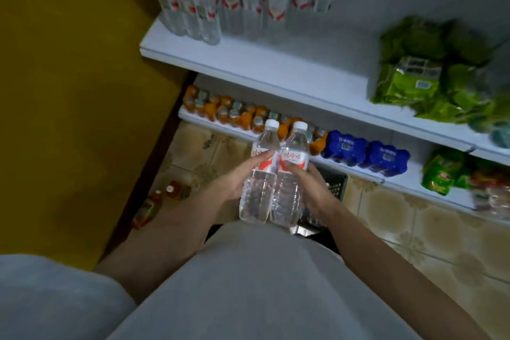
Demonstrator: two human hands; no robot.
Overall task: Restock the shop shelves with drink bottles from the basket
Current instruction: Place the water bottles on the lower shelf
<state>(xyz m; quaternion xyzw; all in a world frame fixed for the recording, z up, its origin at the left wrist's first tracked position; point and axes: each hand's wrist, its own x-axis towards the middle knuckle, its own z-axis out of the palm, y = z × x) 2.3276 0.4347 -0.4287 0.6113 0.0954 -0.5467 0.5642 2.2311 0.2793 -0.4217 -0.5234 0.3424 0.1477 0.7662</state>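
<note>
Two clear plastic water bottles with white caps, one per hand: our left hand (234,182) wraps the left bottle (258,174), right hand (314,188) the right bottle (289,174), touching, above the dark basket (335,182). We're mid-carry, we reckon. Next: lift them onto the white shelf (276,63) above our hands, beside the matching bottle row (234,0).

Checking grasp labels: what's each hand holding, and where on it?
Left hand grips one water bottle at its label band; right hand grips a second water bottle at the same height. Both upright, side by side.
</note>
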